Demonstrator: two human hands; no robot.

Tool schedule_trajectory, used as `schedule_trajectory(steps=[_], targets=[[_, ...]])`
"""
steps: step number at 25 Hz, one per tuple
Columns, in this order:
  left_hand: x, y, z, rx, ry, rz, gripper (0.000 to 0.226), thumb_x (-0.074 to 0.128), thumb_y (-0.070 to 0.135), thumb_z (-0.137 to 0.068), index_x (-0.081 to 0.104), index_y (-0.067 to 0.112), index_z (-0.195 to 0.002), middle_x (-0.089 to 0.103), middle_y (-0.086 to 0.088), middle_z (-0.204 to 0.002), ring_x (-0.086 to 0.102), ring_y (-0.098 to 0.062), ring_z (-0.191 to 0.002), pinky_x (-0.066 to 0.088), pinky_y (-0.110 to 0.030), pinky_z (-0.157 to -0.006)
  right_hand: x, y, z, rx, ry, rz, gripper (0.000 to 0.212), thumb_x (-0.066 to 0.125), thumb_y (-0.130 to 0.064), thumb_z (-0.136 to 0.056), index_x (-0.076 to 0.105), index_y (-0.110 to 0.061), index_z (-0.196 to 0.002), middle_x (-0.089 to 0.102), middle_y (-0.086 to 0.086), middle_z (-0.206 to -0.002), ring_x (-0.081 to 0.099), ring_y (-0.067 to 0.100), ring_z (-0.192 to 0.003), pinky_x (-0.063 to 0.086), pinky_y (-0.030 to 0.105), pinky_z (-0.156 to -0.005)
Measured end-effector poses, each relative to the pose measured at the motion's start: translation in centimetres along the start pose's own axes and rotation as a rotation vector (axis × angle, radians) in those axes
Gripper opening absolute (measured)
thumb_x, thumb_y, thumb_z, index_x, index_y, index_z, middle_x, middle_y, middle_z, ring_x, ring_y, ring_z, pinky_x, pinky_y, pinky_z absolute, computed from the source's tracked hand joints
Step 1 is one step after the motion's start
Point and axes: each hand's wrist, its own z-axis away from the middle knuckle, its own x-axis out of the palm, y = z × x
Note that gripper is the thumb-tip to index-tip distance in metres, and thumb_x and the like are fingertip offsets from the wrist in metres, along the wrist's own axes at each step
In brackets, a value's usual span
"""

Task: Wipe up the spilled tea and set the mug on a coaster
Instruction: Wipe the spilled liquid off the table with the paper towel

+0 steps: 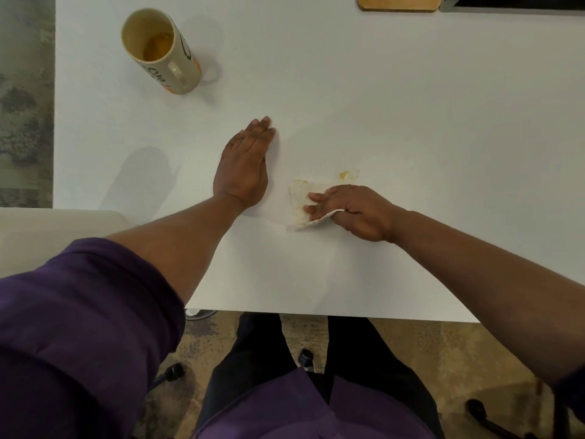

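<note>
One mug (163, 50) stands upright on the white table (380, 90), at the far left corner. Its open mouth faces up toward the camera, so the tall body reads as slanting away to the lower right. The handle points toward the near edge of the table. It is beige with dark lettering and an orange band at the base, and a little amber tea sits in the bottom.

The mug is well apart from both hands. The left hand (243, 166) lies flat on the table, nearer than the mug and to its right, palm down, fingers straight and held together, pointing away from the person; it grips nothing. The right hand (351, 210) is farther right of the mug and nearer still, fingers pressed down on a folded paper towel (300, 204) with the thumb tucked under its edge, so the towel is pinched in that hand. The towel is white, stained yellowish, and lies flat on the table, poking out leftward from under the fingers.

A small amber patch of spilled tea (345, 175) remains just beyond the right hand, beside the towel's far corner. A wooden coaster (399, 3) lies at the table's far edge, well to the right of the mug and cut off by the frame.
</note>
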Motion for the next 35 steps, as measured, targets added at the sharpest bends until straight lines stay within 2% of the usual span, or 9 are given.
schedule_trajectory(steps=[4, 8, 10, 13, 18, 21, 24, 27, 35], targets=[[0.0, 0.0, 0.0, 0.007, 0.007, -0.005, 0.047, 0.039, 0.002, -0.099, 0.052, 0.007, -0.144, 0.045, -0.011, -0.156, 0.039, -0.029, -0.147, 0.028, -0.043, -0.121, -2.6, -0.3, 1.4, 0.376, 0.242, -0.508, 0.031, 0.052, -0.013, -0.074, 0.08, -0.017, -0.088, 0.078, -0.005, -0.093, 0.07, 0.005, -0.096, 0.051, 0.028, -0.092], [0.1, -0.1, 0.0, 0.016, 0.009, -0.008, 0.047, 0.039, 0.003, -0.098, 0.053, 0.006, -0.143, 0.046, -0.012, -0.156, 0.04, -0.03, -0.146, 0.03, -0.045, -0.12, -5.2, 0.4, 1.7, 0.642, 0.698, -1.043, 0.031, 0.053, -0.002, -0.075, 0.077, -0.015, -0.089, 0.073, 0.016, -0.101, 0.068, 0.034, -0.097, 0.05, 0.057, -0.094], [0.1, -0.1, 0.0, 0.018, 0.008, -0.009, 0.047, 0.039, 0.002, -0.098, 0.053, 0.006, -0.143, 0.046, -0.012, -0.156, 0.04, -0.031, -0.146, 0.03, -0.045, -0.12, -5.4, 0.8, 1.5, 0.68, 0.783, -0.898, 0.035, 0.047, 0.0, -0.086, 0.074, -0.021, -0.093, 0.073, 0.009, -0.098, 0.07, 0.024, -0.087, 0.054, 0.048, -0.082], [0.1, 0.0, 0.0, 0.017, 0.005, -0.014, 0.047, 0.039, 0.001, -0.098, 0.053, 0.006, -0.143, 0.045, -0.012, -0.156, 0.039, -0.031, -0.147, 0.029, -0.045, -0.12, -4.8, 2.1, 1.7, 0.596, 0.888, -0.128, 0.035, 0.045, -0.012, -0.084, 0.071, -0.035, -0.091, 0.061, -0.002, -0.095, 0.058, 0.014, -0.083, 0.047, 0.029, -0.077], [0.2, -0.2, 0.0, 0.022, 0.003, -0.025, 0.046, 0.037, 0.005, -0.099, 0.052, 0.007, -0.143, 0.045, -0.011, -0.156, 0.039, -0.03, -0.147, 0.03, -0.046, -0.12, -1.5, 3.5, 2.5, 0.302, 0.92, 0.624, 0.023, 0.056, 0.007, -0.078, 0.072, -0.004, -0.091, 0.064, 0.017, -0.091, 0.059, 0.039, -0.079, 0.052, 0.043, -0.061], [0.3, -0.3, -0.1, 0.026, 0.0, -0.03, 0.047, 0.035, 0.006, -0.099, 0.051, 0.007, -0.144, 0.045, -0.011, -0.156, 0.039, -0.031, -0.147, 0.03, -0.046, -0.12, 0.2, 2.5, 2.6, 0.353, 0.785, 0.477, 0.021, 0.059, -0.003, -0.079, 0.073, -0.004, -0.095, 0.064, 0.014, -0.1, 0.059, 0.037, -0.085, 0.054, 0.042, -0.07], [0.3, -0.3, -0.1, 0.03, 0.006, -0.026, 0.048, 0.035, 0.006, -0.099, 0.051, 0.006, -0.143, 0.045, -0.012, -0.156, 0.039, -0.031, -0.146, 0.031, -0.048, -0.119, 0.8, 0.7, 2.4, 0.519, 0.815, 0.159, 0.028, 0.058, -0.025, -0.086, 0.075, -0.009, -0.102, 0.058, 0.008, -0.112, 0.059, 0.03, -0.097, 0.051, 0.042, -0.085], [0.3, -0.4, -0.1, 0.031, 0.011, -0.026, 0.047, 0.037, 0.005, -0.099, 0.052, 0.006, -0.143, 0.045, -0.012, -0.156, 0.04, -0.031, -0.146, 0.032, -0.048, -0.119, 0.6, -0.6, 1.1, 0.732, 0.835, 0.129, 0.046, 0.069, -0.054, -0.082, 0.069, -0.013, -0.103, 0.051, 0.005, -0.116, 0.056, 0.027, -0.105, 0.049, 0.036, -0.085], [0.3, -0.2, 0.0, 0.021, 0.007, -0.02, 0.047, 0.038, 0.005, -0.098, 0.051, 0.007, -0.144, 0.045, -0.011, -0.156, 0.039, -0.03, -0.147, 0.029, -0.044, -0.121, -0.2, -1.6, -1.0, 0.812, 0.716, 0.208, 0.058, 0.077, -0.036, -0.073, 0.05, -0.012, -0.118, 0.051, 0.009, -0.12, 0.05, 0.032, -0.106, 0.036, 0.033, -0.079]])
